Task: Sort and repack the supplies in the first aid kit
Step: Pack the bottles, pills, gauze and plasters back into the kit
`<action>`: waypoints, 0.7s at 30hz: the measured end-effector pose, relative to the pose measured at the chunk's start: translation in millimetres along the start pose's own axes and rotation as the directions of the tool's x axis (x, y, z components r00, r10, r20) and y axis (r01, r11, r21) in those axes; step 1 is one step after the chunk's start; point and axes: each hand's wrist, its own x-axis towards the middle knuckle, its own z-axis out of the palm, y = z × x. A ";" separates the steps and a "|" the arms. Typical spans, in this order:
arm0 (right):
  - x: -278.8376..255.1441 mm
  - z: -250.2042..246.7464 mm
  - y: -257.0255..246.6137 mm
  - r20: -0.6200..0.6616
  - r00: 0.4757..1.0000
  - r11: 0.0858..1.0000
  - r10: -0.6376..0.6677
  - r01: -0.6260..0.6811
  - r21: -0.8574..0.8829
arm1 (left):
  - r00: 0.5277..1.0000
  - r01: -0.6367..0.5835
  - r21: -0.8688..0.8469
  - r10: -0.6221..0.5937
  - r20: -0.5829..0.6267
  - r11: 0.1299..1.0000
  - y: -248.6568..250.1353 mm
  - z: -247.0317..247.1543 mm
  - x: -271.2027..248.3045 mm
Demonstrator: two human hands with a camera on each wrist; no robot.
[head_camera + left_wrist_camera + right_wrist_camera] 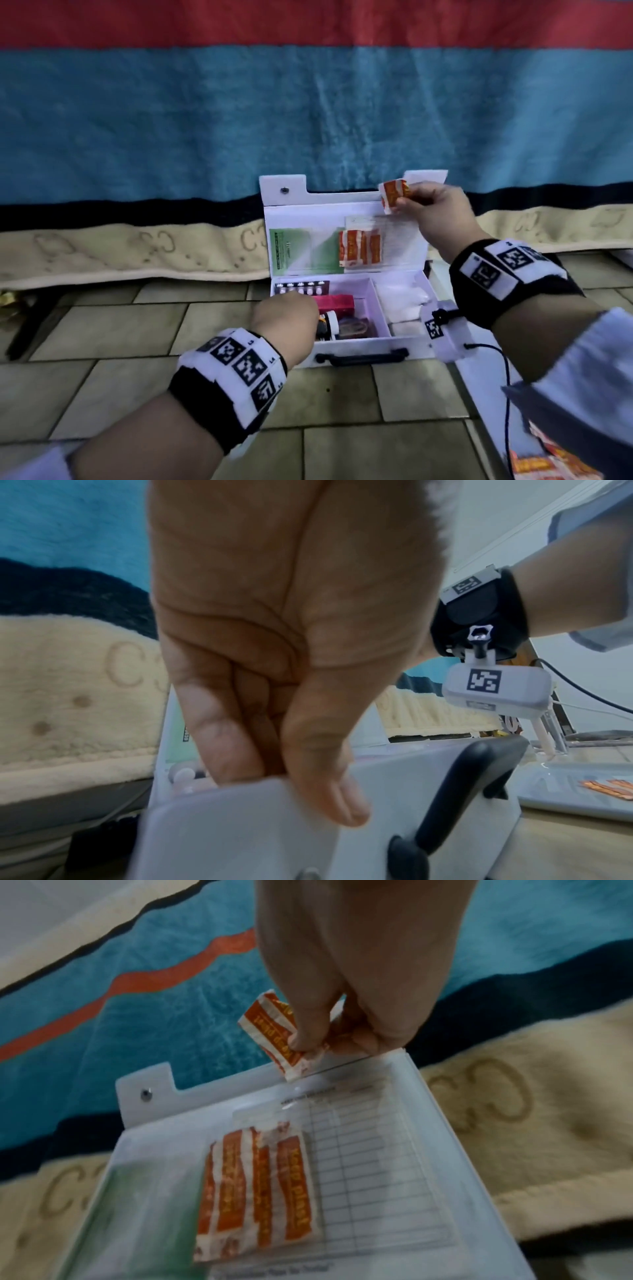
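Striped blanket (308, 113) in red, blue, black and cream hung behind; tiled floor (113, 394) below. White first aid kit (346, 349) stood open on the tiles, lid (308, 219) upright against the blanket. Clear pocket inside the lid held several orange plaster packets (260, 1185) over a printed grid sheet (369, 1150), green leaflet (291, 253) to their left. Bottom tray held a blister strip (301, 288), pink box (335, 303), white-capped bottle (330, 323), white gauze (404, 301) in the right compartment. Right hand (435, 212) raised at the lid's top edge, thumb and fingers pinched on one orange plaster packet (394, 195). Left hand (291, 647) gripped the kit's front left wall, fingers curled inside, thumb outside
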 end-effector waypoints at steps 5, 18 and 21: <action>5.4 6.0 1.1 0.039 0.999 0.968 -0.033 0.041 -0.249 | 1.000 0.026 -0.026 -0.026 0.009 0.999 0.3 -0.2 -1.3; -6.8 -3.4 0.0 0.294 0.956 0.689 -0.006 0.217 -0.691 | 0.999 0.035 -0.051 -0.035 0.004 0.998 -0.1 0.4 -0.9; -5.8 -1.8 -6.9 0.331 0.944 0.635 -0.016 0.265 -0.726 | 0.999 0.035 -0.053 -0.035 0.004 0.998 0.2 0.7 -0.8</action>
